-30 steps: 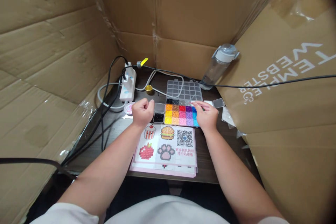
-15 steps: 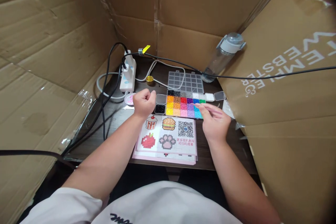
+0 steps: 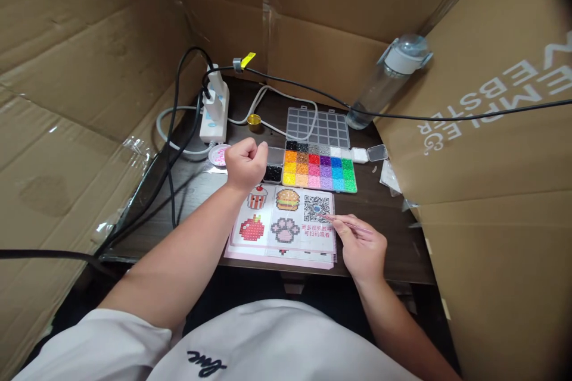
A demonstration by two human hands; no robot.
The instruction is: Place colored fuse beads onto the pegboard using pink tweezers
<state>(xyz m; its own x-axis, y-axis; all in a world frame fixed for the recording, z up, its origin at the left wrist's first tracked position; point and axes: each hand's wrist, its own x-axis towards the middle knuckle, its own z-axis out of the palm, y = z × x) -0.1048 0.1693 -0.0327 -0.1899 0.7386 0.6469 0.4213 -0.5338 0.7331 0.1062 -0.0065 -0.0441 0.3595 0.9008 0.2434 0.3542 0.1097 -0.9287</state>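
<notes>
"What is the right hand point(image 3: 364, 247) doing?"

"Its grip is pinched tight on some thin pink tweezers point(image 3: 357, 226). The tip points left, over the picture sheet point(image 3: 270, 214), by the black-and-white square."

"And the left hand point(image 3: 245, 164)?"

"That one is curled up in a fist, with the thumb on top. I can't tell if anything is tucked inside. It is just beside the little box of black beads point(image 3: 273, 174)."

"Where is the big bead box point(image 3: 320, 189)?"

"On the desk point(image 3: 397, 262), right behind the picture sheet. It has lots of little squares full of beads: yellow, orange, red, pink, purple, blue and green. The back row has black, gray and white. Its clear lid point(image 3: 317, 125) lies flipped back behind it."

"What is on the picture sheet?"

"A cupcake, a burger, a red fruit and a pink paw, all made of tiny squares, plus some pink writing."

"What else is there?"

"A little box of white beads point(image 3: 360, 155) is at the bead box's right side. A see-through bottle point(image 3: 379, 86) leans at the back. On the left I see a white power strip point(image 3: 213, 113), a small gold cup point(image 3: 254, 124) and a round dish point(image 3: 211, 158) with pink bits in it."
</notes>
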